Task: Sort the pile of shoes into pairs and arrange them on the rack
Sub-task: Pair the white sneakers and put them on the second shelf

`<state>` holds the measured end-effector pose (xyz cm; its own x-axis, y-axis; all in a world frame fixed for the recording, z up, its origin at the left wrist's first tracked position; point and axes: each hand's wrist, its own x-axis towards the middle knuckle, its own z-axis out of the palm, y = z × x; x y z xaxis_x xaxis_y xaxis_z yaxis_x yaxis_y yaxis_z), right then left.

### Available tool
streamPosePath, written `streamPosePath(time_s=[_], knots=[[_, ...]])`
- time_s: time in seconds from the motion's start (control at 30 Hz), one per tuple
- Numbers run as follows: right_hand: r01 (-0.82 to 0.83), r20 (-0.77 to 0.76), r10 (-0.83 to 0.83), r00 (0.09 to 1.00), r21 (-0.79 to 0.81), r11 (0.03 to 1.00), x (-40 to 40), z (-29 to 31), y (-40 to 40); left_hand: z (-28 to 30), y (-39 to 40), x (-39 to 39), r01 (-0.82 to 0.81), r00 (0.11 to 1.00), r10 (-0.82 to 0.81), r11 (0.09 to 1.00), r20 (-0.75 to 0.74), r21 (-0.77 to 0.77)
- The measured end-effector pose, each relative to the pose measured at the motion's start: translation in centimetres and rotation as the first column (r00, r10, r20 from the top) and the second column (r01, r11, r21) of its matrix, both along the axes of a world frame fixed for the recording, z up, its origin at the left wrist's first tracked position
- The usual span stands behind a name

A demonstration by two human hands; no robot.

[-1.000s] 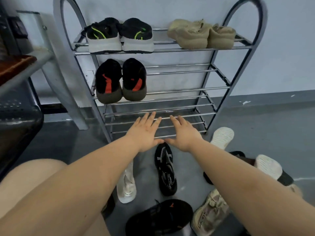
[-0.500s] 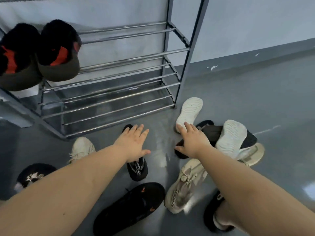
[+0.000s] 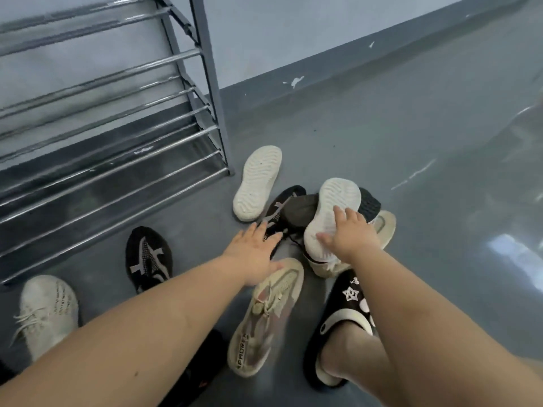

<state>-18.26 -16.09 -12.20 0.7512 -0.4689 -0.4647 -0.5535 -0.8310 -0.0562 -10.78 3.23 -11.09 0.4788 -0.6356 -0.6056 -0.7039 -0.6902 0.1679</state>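
A pile of shoes lies on the grey floor right of the metal rack (image 3: 210,83). My right hand (image 3: 351,235) rests with spread fingers on the white sole of an overturned shoe (image 3: 333,210) atop the pile. My left hand (image 3: 254,254) is open, fingers over a black sneaker with grey straps (image 3: 279,207). Its thumb is by the toe of a beige sneaker (image 3: 264,315). Another white-soled shoe (image 3: 257,183) lies sole up near the rack's foot. A matching black strapped sneaker (image 3: 148,258) and a white knit sneaker (image 3: 45,312) lie further left.
My foot in a black slipper with white star charms (image 3: 342,327) stands at the lower right. The rack's lower rails (image 3: 117,177) hold nothing in view. The wall and its grey skirting (image 3: 352,63) run behind, and bare floor spreads to the right.
The view has swung down and right from the rack to the pile. Both hands moved right: the right one landed on the white sole, the left one reached the black strapped sneaker.
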Motion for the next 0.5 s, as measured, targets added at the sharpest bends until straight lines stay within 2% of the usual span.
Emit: streamPosePath(time_s=[0.13,0.23,0.3,0.37,0.43,0.5], knots=[[0.071,0.028,-0.073,0.997,0.087,0.994,-0.9,-1.7,-1.2,-1.0,-4.2,0.2,-0.002,1.000,0.001,1.000,-0.027,-0.025],[0.156,0.062,-0.170,0.983,0.181,0.971,-1.2,-2.3,-2.2,-1.8,-6.7,0.0,-0.203,0.971,0.192,0.977,-0.142,-0.067],[0.328,0.078,-0.367,0.927,0.308,0.893,-1.1,-2.9,-2.6,-2.2,-7.9,-0.8,-0.450,0.849,0.396,0.889,-0.349,-0.085],[0.465,0.040,-0.540,0.841,0.458,0.758,-0.7,-3.1,-2.7,-2.6,-8.6,-1.7,-0.646,0.679,0.518,0.758,-0.521,-0.088],[0.506,0.006,-0.614,0.789,0.561,0.655,-0.3,-3.3,-2.6,-3.0,-8.5,-2.2,-0.765,0.561,0.583,0.637,-0.588,-0.098],[0.529,-0.028,-0.699,0.714,0.675,0.513,0.2,-3.0,-2.4,-3.4,-7.9,-2.0,-0.844,0.460,0.626,0.528,-0.630,-0.091]])
